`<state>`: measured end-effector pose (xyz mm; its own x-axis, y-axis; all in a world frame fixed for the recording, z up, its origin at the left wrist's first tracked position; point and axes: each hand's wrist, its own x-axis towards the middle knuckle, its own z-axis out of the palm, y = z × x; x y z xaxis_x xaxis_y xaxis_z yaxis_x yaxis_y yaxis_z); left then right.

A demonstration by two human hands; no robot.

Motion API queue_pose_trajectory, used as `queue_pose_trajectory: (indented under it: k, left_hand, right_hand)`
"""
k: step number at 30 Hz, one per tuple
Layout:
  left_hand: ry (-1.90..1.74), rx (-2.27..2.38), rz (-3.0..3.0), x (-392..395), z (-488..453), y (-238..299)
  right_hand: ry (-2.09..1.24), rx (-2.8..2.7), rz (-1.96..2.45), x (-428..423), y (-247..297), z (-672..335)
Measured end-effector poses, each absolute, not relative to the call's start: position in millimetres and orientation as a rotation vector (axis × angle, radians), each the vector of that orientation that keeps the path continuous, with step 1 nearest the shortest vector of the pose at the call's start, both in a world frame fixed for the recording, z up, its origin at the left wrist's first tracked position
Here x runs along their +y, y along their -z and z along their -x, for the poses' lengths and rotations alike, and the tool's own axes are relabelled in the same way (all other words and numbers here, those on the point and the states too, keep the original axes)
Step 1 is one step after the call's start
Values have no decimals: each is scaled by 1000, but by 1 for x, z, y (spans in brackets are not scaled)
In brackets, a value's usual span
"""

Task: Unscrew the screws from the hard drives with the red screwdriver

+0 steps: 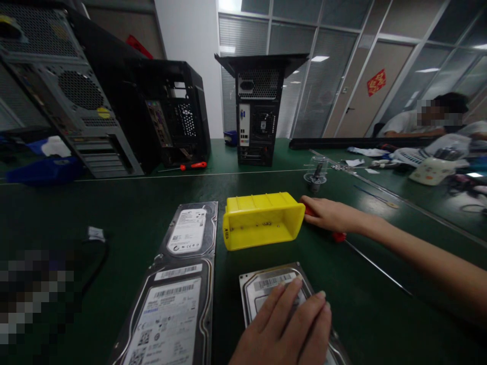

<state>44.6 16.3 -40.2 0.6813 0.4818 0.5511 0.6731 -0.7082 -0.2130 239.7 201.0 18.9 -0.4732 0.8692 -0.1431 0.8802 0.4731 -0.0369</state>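
Observation:
My left hand (287,327) lies flat, fingers together, on a hard drive (262,286) at the near edge of the green table. My right hand (329,213) reaches out to the right of a yellow plastic bin (261,220) and closes on the red handle of a screwdriver (338,236), whose long shaft runs back toward me along my forearm. Two more hard drives lie to the left, one farther (189,229) and one nearer (167,317), label side up.
Three opened computer cases stand at the back: grey (72,96), black (177,114) and black (258,109). A red-handled screwdriver (190,166) lies by them. A black cable (97,253) trails at left. Another person sits at far right behind clutter.

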Motion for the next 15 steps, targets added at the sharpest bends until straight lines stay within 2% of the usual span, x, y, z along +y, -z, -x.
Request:
queue_pose_trajectory:
  k: [8,12,15]
  left_hand:
    - [712,-925,2448,16,-46,39]
    - [852,-951,2386,16,-49,39]
    - [789,-933,2410,16,-48,38]
  right_hand:
    - [78,2642,-1557,201,-16,-239]
    - [32,2674,-1568,202,-13,-238]
    - [-13,2709,-1567,202,-9,-237]
